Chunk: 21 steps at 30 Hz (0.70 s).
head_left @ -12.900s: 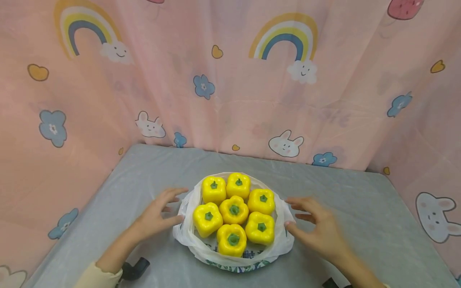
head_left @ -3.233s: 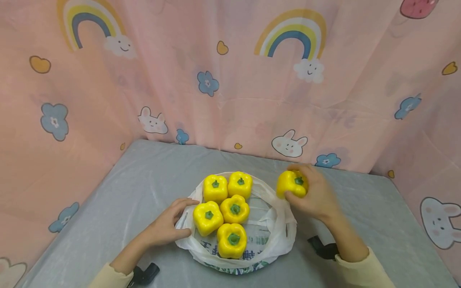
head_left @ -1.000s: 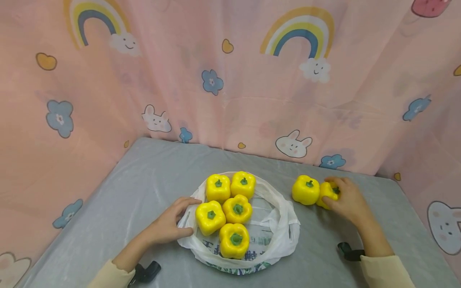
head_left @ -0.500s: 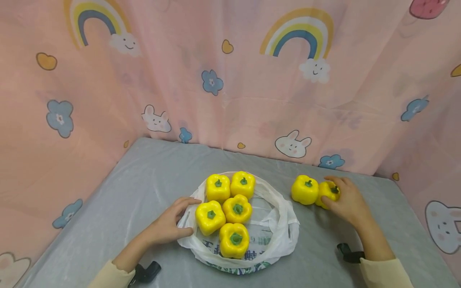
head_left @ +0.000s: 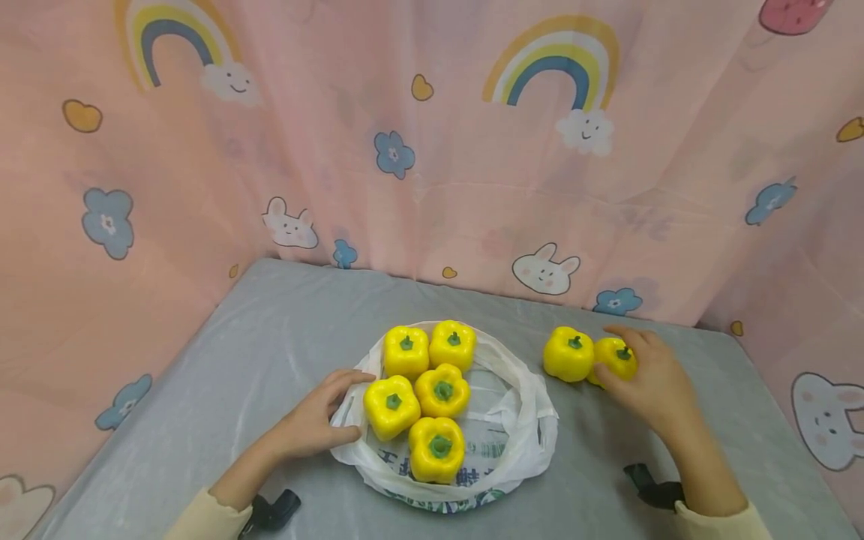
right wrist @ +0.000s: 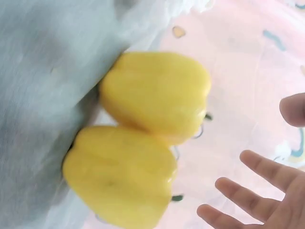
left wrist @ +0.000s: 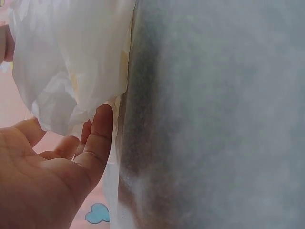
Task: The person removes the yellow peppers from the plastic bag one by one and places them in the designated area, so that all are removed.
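In the head view my left hand (head_left: 307, 426) rests its spread fingers and thumb against the left side of a white plastic bag (head_left: 532, 442), whose rim is spread in a ring. The left wrist view shows this hand (left wrist: 57, 174) with its fingers touching the bag (left wrist: 71, 52). Several yellow peppers (head_left: 436, 450) with green stems stand inside the ring. Right of the bag, a yellow pepper (head_left: 569, 354) stands beside another pepper (head_left: 616, 358). My right hand (head_left: 658, 386) is at the latter's right; in the right wrist view its fingers (right wrist: 257, 164) are spread, apart from both peppers.
A grey cloth (head_left: 297, 322) covers the table. Pink printed curtains (head_left: 459, 217) hang behind it and at both sides. A black device (head_left: 273, 512) is at the left wrist, another black device (head_left: 655, 489) at the right.
Two peppers have moved from the bag to the table at its right. My right hand, which gripped the second one, has since loosened and drawn back slightly. My left hand stays at the bag.
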Motion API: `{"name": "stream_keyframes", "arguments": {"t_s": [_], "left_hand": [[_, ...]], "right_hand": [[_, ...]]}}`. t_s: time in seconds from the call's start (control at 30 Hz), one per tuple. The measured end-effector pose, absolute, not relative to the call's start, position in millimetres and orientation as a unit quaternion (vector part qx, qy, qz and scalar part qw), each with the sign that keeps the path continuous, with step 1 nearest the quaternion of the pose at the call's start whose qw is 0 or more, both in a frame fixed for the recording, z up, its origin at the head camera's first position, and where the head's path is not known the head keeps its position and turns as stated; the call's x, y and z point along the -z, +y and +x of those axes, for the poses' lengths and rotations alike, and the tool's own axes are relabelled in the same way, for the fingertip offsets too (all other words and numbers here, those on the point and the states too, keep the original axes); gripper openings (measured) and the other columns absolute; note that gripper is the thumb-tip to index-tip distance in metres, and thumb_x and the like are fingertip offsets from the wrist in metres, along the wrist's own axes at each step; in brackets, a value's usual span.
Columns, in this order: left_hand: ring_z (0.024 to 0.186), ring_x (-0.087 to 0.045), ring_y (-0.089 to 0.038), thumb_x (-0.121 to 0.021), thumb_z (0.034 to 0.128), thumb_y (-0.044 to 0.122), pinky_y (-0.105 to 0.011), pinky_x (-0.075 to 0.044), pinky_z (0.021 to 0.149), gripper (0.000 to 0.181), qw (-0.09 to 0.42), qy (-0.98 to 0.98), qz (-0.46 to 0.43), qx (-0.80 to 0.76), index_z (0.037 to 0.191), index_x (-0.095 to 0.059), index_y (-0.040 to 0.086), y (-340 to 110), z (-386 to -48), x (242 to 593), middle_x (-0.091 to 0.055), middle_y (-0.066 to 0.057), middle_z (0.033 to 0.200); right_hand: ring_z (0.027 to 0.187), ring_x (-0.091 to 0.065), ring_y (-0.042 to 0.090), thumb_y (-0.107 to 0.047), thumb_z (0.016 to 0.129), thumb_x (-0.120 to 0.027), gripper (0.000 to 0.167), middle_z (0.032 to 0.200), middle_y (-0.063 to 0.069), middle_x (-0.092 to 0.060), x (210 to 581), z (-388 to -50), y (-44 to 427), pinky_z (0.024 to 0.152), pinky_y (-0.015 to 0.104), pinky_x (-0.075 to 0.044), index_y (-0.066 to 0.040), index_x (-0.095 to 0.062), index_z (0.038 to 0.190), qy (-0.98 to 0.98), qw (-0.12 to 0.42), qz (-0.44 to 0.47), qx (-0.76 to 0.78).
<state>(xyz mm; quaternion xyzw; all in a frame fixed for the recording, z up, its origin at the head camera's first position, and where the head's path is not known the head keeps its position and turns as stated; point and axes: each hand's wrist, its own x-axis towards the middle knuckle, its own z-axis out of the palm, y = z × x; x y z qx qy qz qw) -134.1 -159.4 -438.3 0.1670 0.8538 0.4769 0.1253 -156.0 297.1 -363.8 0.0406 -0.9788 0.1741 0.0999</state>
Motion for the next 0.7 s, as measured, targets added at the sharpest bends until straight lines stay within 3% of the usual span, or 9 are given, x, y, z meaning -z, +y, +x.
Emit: {"name": "stream_keyframes", "arguments": {"t_s": [0.17, 0.37, 0.7], "left_hand": [[0.134, -0.04, -0.035, -0.073, 0.0746, 0.017, -0.057, -0.034, 0.109, 0.065, 0.118, 0.855, 0.172, -0.475, 0.135, -0.05, 0.021, -159, -133, 437, -0.043, -0.011, 0.14], [0.137, -0.037, -0.034, -0.073, 0.0751, 0.015, -0.055, -0.032, 0.112, 0.065, 0.127, 0.852, 0.162, -0.482, 0.135, -0.05, 0.023, -158, -134, 438, -0.042, -0.009, 0.141], [0.137, -0.037, -0.034, -0.073, 0.0751, 0.015, -0.055, -0.032, 0.112, 0.065, 0.128, 0.853, 0.163, -0.478, 0.135, -0.049, 0.024, -158, -133, 439, -0.041, -0.008, 0.142]], "right_hand": [[0.115, -0.047, 0.047, -0.032, 0.085, -0.066, 0.053, 0.132, 0.025, -0.052, 362, -148, 282, 0.089, 0.07, -0.038, -0.009, -0.053, 0.132, -0.967, 0.133, 0.057, -0.208], [0.106, -0.057, 0.041, -0.019, 0.085, -0.068, 0.047, 0.127, 0.02, -0.055, 369, -142, 260, 0.086, 0.062, -0.049, -0.005, -0.054, 0.128, -0.939, 0.155, 0.094, -0.292], [0.106, -0.064, 0.031, -0.015, 0.085, -0.07, 0.042, 0.122, 0.012, -0.065, 377, -137, 232, 0.089, 0.052, -0.053, -0.01, -0.059, 0.126, -0.913, 0.107, 0.13, -0.371]]}}
